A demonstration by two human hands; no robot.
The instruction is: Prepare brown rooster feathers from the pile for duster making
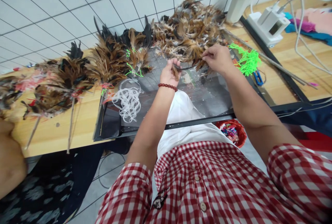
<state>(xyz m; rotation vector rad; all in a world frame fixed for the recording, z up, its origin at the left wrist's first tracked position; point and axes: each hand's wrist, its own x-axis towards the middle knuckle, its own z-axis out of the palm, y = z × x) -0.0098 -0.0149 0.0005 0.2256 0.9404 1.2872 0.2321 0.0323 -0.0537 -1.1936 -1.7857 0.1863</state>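
My left hand (168, 75), with a dark red bead bracelet (168, 86) at the wrist, is closed around a small bunch of brown feathers (175, 73). A long dark feather (188, 67) points right from its fingertips. At the front edge of a large heap of brown feathers (192, 27), my right hand (219, 58) is pinched, with brown feather tips at its fingers. Exactly how many feathers it grips is hidden. Both hands are above a dark glass panel (207, 94) strewn with small bits of fluff.
Tied feather bundles (106, 58) stand at left, some on sticks (70, 127). Clear bands (129, 101) lie near a phone (111, 123). Green strings (246, 59), a blue cutter (258, 77), rods (282, 67) and a power strip (267, 27) are at right. Another person's arm (10, 158) is at left.
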